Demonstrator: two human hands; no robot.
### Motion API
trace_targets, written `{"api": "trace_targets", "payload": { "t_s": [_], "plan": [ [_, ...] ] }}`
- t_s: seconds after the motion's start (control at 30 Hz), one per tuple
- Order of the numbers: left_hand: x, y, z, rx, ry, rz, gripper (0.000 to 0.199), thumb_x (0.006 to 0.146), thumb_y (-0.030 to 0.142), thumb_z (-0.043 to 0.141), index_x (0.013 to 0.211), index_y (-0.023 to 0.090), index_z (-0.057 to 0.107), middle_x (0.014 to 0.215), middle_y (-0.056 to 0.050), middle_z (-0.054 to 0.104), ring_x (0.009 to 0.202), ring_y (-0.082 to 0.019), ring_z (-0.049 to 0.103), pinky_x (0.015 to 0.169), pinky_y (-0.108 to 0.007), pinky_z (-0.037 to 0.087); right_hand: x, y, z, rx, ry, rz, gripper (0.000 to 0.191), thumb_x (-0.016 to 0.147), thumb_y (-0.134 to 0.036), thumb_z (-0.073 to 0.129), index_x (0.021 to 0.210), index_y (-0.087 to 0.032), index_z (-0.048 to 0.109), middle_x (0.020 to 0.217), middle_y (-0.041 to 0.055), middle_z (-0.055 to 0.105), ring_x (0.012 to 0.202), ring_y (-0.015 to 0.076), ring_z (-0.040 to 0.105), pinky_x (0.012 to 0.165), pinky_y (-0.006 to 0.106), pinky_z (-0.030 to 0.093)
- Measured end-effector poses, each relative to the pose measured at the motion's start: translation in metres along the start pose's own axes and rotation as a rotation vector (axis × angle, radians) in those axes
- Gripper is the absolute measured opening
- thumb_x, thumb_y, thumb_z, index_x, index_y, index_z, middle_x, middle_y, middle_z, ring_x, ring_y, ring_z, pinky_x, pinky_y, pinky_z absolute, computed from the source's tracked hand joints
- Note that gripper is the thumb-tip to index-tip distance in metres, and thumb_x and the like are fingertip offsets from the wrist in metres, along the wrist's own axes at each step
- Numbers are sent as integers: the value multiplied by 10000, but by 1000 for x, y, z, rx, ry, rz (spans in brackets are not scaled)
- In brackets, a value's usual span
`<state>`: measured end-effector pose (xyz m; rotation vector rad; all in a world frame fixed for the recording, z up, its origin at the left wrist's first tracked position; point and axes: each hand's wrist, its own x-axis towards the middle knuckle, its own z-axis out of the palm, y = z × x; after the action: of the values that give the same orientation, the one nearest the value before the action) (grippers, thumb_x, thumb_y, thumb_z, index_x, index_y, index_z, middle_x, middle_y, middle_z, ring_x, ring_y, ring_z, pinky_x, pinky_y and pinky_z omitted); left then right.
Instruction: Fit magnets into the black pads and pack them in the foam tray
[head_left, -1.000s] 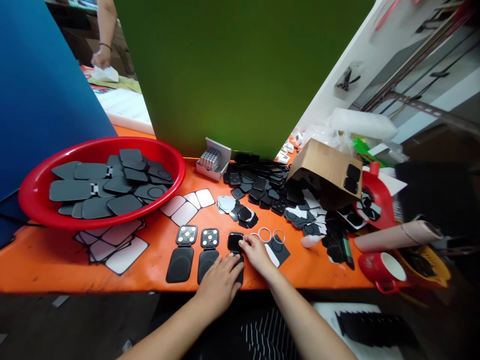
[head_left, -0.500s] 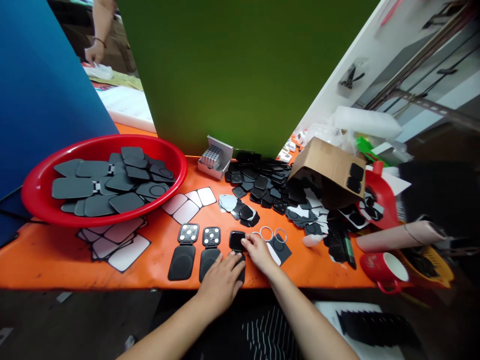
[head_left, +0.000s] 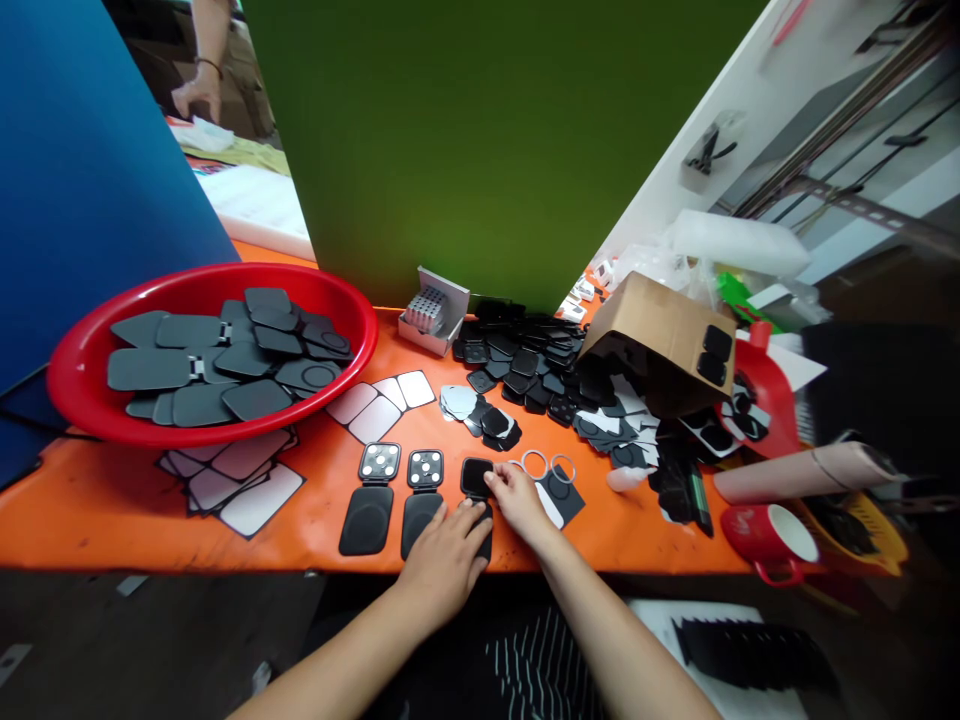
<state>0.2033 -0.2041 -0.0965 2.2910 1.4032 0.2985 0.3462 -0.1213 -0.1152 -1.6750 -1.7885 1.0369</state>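
Note:
Three dark hinged pieces lie in a row at the front of the orange table. The left piece (head_left: 366, 520) and the middle piece (head_left: 425, 469) show white dots on their upper squares. The third piece (head_left: 476, 477) has a plain black upper square. My left hand (head_left: 444, 560) lies with fingers spread over the lower halves of the middle and third pieces. My right hand (head_left: 517, 497) pinches the right edge of the third piece's upper square. Pale rings (head_left: 535, 464) and a dark card (head_left: 564, 498) lie just right of it.
A red basin (head_left: 64, 375) of grey pieces stands at left, with white-faced cards (head_left: 262, 500) below. Black parts (head_left: 525, 362) are heaped behind my hands. At right are a cardboard box (head_left: 660, 320), a red mug (head_left: 765, 535) and a pink cylinder (head_left: 806, 472). Another person's hand (head_left: 199, 95) shows at upper left.
The view has shifted slightly. My hands keep nearly the same positions on the pieces. The other person's hand at upper left has changed its pose.

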Motion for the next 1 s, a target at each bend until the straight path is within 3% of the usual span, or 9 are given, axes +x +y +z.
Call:
{"api": "trace_targets", "payload": {
  "t_s": [0.17, 0.37, 0.6, 0.9, 1.0],
  "plan": [
    [0, 1, -2, -6, -8, -3, 458, 778, 232, 474, 1232, 216, 417, 1322, -72, 419, 1211, -257, 360, 1006, -501, 260, 3, -4, 1, -81, 56, 71, 207, 737, -345, 459, 616, -179, 488, 568, -26, 511, 547, 118, 464, 526, 210, 313],
    [1, 0, 1, -18, 0, -5, 466, 769, 224, 485, 1231, 224, 418, 1320, -70, 421, 1213, -257, 357, 1006, -498, 261, 10, -6, -1, -168, 21, 128, 240, 711, -352, 492, 546, -180, 460, 544, -22, 528, 539, 115, 469, 510, 205, 299],
    [1, -1, 3, -29, 12, -9, 462, 766, 213, 489, 1223, 221, 427, 1313, -70, 431, 1208, -259, 364, 1003, -494, 269, 12, -10, -2, -285, -18, 132, 224, 736, -357, 496, 605, -175, 494, 599, -7, 568, 584, 120, 503, 530, 203, 314],
    [2, -1, 3, 0, 19, -2, 454, 775, 231, 479, 1226, 221, 422, 1315, -75, 427, 1202, -260, 374, 998, -502, 269, 17, -26, -12, -505, -34, 57, 326, 697, -455, 577, 805, -148, 577, 706, 81, 611, 686, 209, 555, 596, 272, 366],
    [1, -1, 3, 7, 20, 7, 461, 771, 220, 477, 1228, 215, 416, 1309, -81, 434, 1198, -261, 379, 988, -504, 285, -1, -22, -12, -572, -50, -174, 239, 820, -320, 439, 913, -171, 601, 889, 96, 624, 857, 205, 556, 738, 299, 400]
  ]
}}
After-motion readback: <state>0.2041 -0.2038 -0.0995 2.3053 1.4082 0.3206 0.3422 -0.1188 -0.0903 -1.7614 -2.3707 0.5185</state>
